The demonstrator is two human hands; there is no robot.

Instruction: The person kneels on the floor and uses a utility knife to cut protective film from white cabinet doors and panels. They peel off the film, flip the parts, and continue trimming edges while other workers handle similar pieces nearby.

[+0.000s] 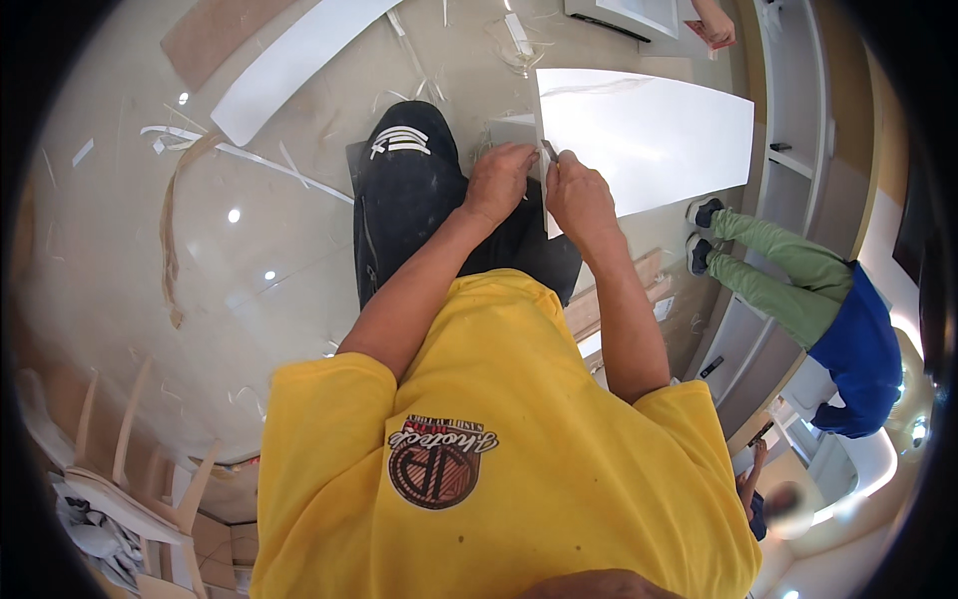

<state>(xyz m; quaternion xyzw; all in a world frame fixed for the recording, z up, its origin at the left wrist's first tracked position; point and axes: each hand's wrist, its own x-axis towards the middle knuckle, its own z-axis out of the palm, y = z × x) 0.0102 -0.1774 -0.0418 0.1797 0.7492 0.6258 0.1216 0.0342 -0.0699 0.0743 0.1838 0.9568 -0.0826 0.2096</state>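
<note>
A white panel (649,135) lies in front of me to the right, its near-left edge facing my hands. My right hand (582,200) is closed around a slim, dark, blade-like tool (549,151), whose tip rises past the fingers at that edge. Whether it is a knife is too small to tell. Close by on the left, my left hand (502,183) has its fingers pinched together beside the same edge. What sits between those fingertips, if anything, is hidden. My dark-trousered knee (404,150) is bent just left of the hands.
Tape-like strips (284,170) and scraps litter the tiled floor (299,235). A long white board (299,65) lies far left beside a brown board (215,40). Wooden chairs (130,489) stand at lower left. At right, a person in green trousers (788,270) stands near open cabinets (793,120).
</note>
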